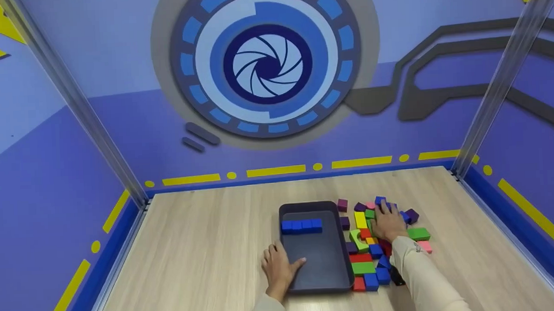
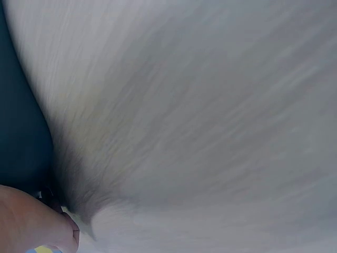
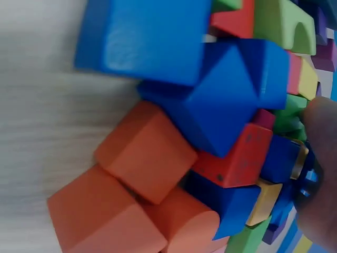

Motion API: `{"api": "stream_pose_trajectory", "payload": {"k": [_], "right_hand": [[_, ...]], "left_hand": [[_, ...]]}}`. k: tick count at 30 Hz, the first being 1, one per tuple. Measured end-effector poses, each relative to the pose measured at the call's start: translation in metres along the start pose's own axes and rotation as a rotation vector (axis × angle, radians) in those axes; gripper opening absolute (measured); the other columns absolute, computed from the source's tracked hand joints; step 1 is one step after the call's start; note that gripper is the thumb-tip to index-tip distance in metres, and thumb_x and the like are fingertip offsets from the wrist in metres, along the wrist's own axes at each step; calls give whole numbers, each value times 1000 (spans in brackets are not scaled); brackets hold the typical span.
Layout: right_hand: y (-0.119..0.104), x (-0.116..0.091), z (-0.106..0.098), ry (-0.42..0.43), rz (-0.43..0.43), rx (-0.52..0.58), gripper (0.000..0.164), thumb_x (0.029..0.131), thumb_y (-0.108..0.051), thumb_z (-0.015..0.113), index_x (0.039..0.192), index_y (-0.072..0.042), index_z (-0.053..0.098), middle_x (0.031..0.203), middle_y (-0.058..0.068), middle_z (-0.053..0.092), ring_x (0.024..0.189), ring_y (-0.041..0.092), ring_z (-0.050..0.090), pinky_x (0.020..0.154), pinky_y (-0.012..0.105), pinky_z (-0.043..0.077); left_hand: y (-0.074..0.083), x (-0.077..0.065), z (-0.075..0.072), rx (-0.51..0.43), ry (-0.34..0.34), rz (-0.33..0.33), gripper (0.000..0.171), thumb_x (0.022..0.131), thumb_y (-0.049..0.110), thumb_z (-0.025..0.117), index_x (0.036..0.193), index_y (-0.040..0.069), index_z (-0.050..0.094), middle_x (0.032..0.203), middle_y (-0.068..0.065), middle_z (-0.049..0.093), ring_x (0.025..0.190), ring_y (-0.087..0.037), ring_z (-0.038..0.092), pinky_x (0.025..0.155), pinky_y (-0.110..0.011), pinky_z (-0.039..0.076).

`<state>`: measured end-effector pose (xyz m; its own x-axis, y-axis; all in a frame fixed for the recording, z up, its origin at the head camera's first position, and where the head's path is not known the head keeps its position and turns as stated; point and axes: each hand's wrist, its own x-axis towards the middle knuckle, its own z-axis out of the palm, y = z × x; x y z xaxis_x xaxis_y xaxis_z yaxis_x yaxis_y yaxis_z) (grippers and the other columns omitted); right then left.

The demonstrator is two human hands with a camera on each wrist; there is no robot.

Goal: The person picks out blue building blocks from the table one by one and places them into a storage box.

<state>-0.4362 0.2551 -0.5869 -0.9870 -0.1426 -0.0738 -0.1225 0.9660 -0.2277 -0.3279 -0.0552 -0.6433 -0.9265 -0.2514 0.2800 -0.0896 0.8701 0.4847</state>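
A dark grey tray (image 1: 317,266) lies on the table, with a row of blue blocks (image 1: 301,227) near its far left corner. My left hand (image 1: 278,270) rests at the tray's left rim, its thumb stretched over the inside and its other fingers along the outside. Beside the tray's right wall spreads a pile of coloured wooden blocks. Over its far part my right hand (image 1: 389,223) reaches down with extended fingers; a blue block (image 1: 380,200) is close to the fingertips. In the right wrist view, part of that hand (image 3: 322,179) shows at the right edge, near several blue blocks.
The pile holds a yellow block (image 1: 360,220), a green arch (image 1: 357,241), a long green block (image 1: 363,267) and a red block (image 1: 359,284). Purple blocks stand against the tray's right side. Printed panels enclose the wooden table (image 1: 202,257) at the back and sides.
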Motion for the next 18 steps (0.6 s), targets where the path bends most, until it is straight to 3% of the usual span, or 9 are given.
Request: {"api": "stream_pose_trajectory", "payload": {"k": [5, 10, 15, 18], "right_hand": [[6, 0, -1, 42, -20, -88, 56, 101, -20, 53, 148, 8, 43, 151, 35, 42, 137, 58, 40, 110, 68, 35], [9, 0, -7, 36, -53, -141, 59, 96, -16, 55, 147, 10, 43, 145, 35, 47, 128, 57, 46, 104, 69, 39], [10, -1, -10, 36, -50, -180, 43, 93, -13, 58, 129, 12, 59, 130, 33, 50, 115, 53, 51, 100, 67, 42], [10, -2, -9, 30, -47, -157, 33, 94, -11, 57, 115, 13, 65, 129, 34, 50, 116, 51, 51, 100, 66, 41]], "left_hand": [[1, -1, -1, -5, 13, 0, 82, 68, 48, 91, 124, 0, 57, 111, -17, 63, 89, -27, 50, 79, -44, 42], [2, 0, -4, -21, -15, -3, 84, 70, 47, 90, 128, -2, 55, 118, -20, 62, 95, -30, 52, 84, -47, 44], [0, -1, -2, -32, -21, 4, 83, 70, 46, 90, 127, -2, 55, 118, -22, 62, 98, -33, 52, 86, -49, 43], [0, -4, 1, -25, -12, 7, 84, 69, 46, 91, 127, -3, 55, 117, -22, 62, 97, -33, 52, 86, -49, 43]]}}
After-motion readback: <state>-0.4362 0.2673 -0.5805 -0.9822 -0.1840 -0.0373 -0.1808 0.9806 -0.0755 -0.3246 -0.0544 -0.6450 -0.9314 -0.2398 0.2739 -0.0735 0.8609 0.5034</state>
